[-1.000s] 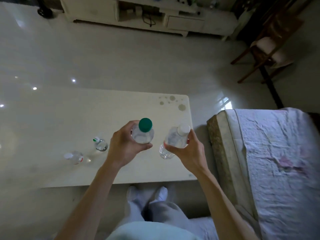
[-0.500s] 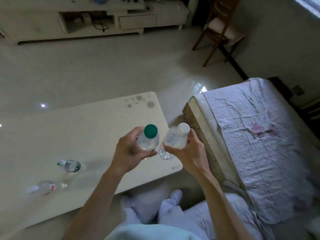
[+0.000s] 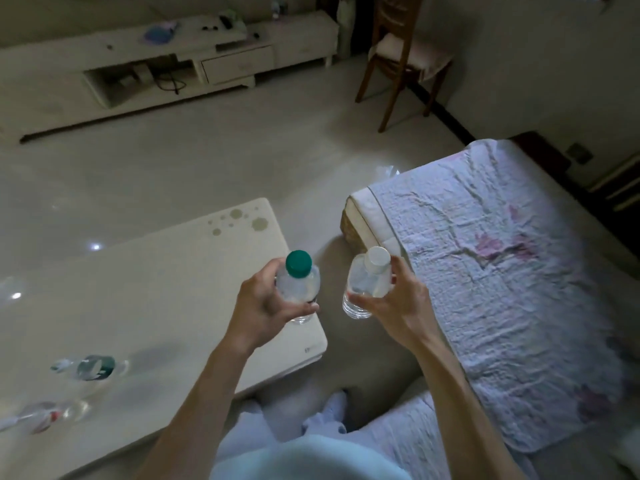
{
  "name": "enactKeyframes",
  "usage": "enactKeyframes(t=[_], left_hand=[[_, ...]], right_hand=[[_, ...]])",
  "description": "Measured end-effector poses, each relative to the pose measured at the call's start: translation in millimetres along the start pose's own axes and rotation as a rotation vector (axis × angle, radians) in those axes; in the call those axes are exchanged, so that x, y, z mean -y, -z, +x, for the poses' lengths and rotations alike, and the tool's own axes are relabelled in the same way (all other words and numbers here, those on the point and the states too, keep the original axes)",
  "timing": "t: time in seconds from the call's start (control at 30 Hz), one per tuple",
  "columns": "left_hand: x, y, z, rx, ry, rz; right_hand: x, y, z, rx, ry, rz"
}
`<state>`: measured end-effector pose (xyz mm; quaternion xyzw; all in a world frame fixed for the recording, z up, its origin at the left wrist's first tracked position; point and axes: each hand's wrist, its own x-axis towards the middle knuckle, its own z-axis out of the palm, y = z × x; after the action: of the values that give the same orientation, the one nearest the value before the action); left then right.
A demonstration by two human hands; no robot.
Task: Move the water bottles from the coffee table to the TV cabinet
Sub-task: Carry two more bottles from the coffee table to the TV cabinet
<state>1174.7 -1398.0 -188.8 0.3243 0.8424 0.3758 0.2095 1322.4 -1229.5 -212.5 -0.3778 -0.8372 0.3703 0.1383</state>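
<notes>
My left hand (image 3: 263,306) grips a clear water bottle with a green cap (image 3: 298,271), held upright over the right end of the pale coffee table (image 3: 156,282). In my right hand (image 3: 398,303) is a clear bottle with a white cap (image 3: 370,278), tilted, above the gap between table and sofa. Two more bottles stand on the table's left part: one with a green label (image 3: 91,367) and one with a red label (image 3: 41,415), both blurred. The long white TV cabinet (image 3: 173,60) runs along the far wall.
A sofa under a pale patterned cover (image 3: 502,289) fills the right side. A wooden chair (image 3: 398,53) stands by the cabinet's right end. Glossy tiled floor (image 3: 242,157) lies between table and cabinet. Small items and cables sit on the cabinet. My legs are below the table edge.
The view has swung right and up: the table and its two bottles slid left, the cabinet and chair came more into view. Both hands still hold their bottles, now nearer the table's right edge.
</notes>
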Motion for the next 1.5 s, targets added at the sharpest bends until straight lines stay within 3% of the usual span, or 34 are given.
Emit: enactKeyframes(t=[0.33, 0.63, 0.97, 1.5], left_hand=[[-56.4, -66.4, 50.5, 0.139, -0.021, 0.077], [-70.8, -90.1, 113.9, 0.239, -0.099, 0.016], [-84.4, -93.7, 175.1, 0.211, -0.169, 0.032], [-135.7, -149.5, 233.7, 0.128, 0.007, 0.074]], right_hand=[[-52.7, 50.6, 8.7, -0.070, -0.077, 0.079], [-55.0, 68.3, 46.6, -0.132, -0.169, 0.034], [-54.5, 84.3, 91.8, -0.224, -0.221, 0.052], [-119.5, 142.1, 192.4, -0.073, -0.078, 0.074]])
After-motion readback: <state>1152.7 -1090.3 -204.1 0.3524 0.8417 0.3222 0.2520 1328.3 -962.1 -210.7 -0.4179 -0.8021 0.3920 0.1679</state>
